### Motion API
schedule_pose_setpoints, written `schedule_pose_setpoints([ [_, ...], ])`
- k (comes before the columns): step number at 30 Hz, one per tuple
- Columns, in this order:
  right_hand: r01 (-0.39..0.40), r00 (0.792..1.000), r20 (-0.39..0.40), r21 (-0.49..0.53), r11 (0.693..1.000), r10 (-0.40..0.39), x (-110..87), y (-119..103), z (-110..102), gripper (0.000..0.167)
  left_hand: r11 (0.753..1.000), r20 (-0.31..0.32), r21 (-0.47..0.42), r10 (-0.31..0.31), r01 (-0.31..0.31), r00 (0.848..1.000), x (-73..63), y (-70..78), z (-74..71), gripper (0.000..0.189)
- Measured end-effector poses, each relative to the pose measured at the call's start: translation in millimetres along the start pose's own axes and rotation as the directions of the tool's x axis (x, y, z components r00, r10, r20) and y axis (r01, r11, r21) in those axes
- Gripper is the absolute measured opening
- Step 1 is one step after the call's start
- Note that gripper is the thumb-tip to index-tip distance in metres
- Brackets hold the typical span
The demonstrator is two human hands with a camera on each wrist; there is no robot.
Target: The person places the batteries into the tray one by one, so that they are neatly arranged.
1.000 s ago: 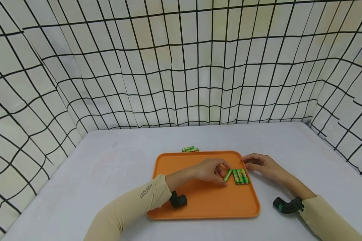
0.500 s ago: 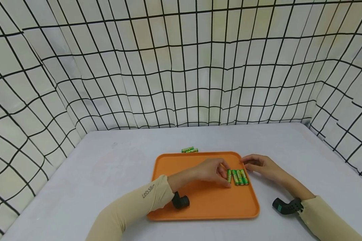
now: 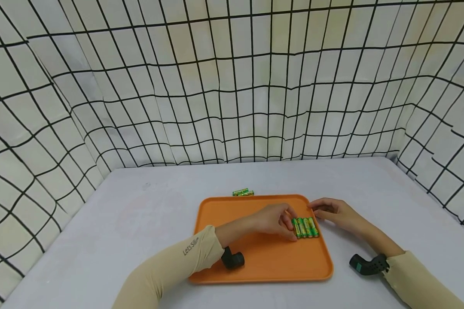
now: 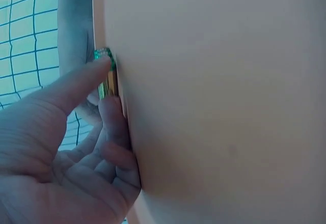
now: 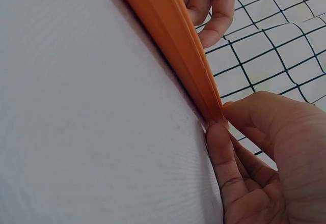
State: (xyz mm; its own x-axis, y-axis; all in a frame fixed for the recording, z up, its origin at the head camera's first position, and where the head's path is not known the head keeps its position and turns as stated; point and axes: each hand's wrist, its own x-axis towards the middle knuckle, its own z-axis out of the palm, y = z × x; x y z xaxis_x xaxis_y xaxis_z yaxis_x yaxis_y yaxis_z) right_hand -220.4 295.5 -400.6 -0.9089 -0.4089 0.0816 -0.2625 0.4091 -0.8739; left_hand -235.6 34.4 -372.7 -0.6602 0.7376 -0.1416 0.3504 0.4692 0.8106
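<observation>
On the orange tray (image 3: pixel 270 266), several green-and-yellow batteries stand side by side in a row (image 3: pixel 308 227) near the right rim. My left hand (image 3: pixel 271 219) reaches across the tray and pinches the leftmost battery (image 3: pixel 296 229) by its ends, against its neighbour. The left wrist view shows thumb and finger at the two ends of that battery (image 4: pixel 108 84), partly covering it. My right hand (image 3: pixel 338 211) holds the tray's far right rim. In the right wrist view its thumb lies on the rim and a finger is under the tray edge (image 5: pixel 178 40).
Two more batteries (image 3: pixel 242 192) lie on the white table (image 3: pixel 151 214) just behind the tray's far rim. A white wall with a black grid (image 3: pixel 232 107) surrounds the table at the back and sides. Black wrist devices (image 3: pixel 367 263) sit on both forearms.
My left hand has turned the slanted battery upright in line with the row and slid it right until it meets the others. The right hand stays at the tray rim.
</observation>
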Motion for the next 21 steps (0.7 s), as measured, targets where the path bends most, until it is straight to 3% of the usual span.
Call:
schedule_pose_setpoints([
  [11,0.009,1.000,-0.006,0.005,1.000,-0.009,0.1,-1,1,0.032,0.994,0.093,-0.110,0.016,-0.005,0.996,-2.9,-6.3,-9.9,0.058],
  [21,0.003,1.000,-0.004,0.004,1.000,-0.003,0.7,-1,0,0.031,0.997,0.115,-0.078,0.023,-0.014,0.993,-4.5,-7.7,-14.6,0.053],
])
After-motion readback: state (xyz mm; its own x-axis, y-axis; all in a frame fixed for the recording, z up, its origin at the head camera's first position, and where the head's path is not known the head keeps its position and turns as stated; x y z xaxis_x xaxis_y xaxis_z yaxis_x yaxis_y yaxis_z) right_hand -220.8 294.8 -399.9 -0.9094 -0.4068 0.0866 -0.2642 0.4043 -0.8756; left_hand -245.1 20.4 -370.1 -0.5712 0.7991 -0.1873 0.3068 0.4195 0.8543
